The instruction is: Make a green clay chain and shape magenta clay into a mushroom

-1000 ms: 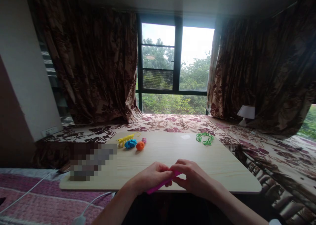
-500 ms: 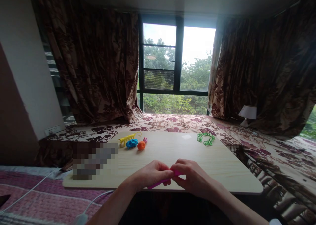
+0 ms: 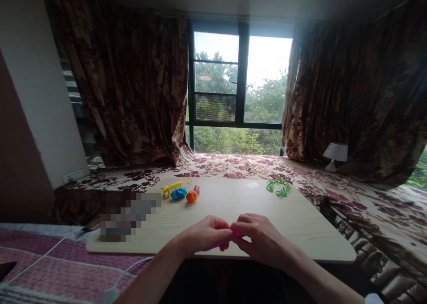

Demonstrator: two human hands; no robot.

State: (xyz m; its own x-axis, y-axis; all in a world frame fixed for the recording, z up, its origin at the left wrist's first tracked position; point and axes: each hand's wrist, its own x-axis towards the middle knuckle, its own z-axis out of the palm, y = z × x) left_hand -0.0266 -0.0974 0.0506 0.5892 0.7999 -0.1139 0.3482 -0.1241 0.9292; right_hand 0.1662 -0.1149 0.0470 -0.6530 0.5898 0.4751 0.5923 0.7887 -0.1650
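Note:
Just above the front edge of the table, both hands grip a bright magenta piece [image 3: 237, 233] that looks soft; its kind is not clear. My left hand [image 3: 209, 233] pinches it between thumb and curled fingers, with a bit of magenta showing below the thumb. Touching the left fingertips, my right hand [image 3: 256, 235] is closed around the piece's other end. Most of the piece is hidden by fingers. Farther back on the table lie a blue lump [image 3: 179, 194], an orange ball-like lump [image 3: 191, 196] and a small pink piece [image 3: 197, 189].
Behind the blue lump is a yellow toothed object [image 3: 172, 188] with a thin curled end. A green looped chain [image 3: 278, 188] lies at the back right of the pale wooden table [image 3: 293, 237]. A blurred-out patch covers the table's left side. A small lamp [image 3: 335, 152] stands by the curtain.
Less of the magenta piece shows below my left hand, where its end stuck out before. Both hands stay together in nearly the same place. The view has shifted slightly.

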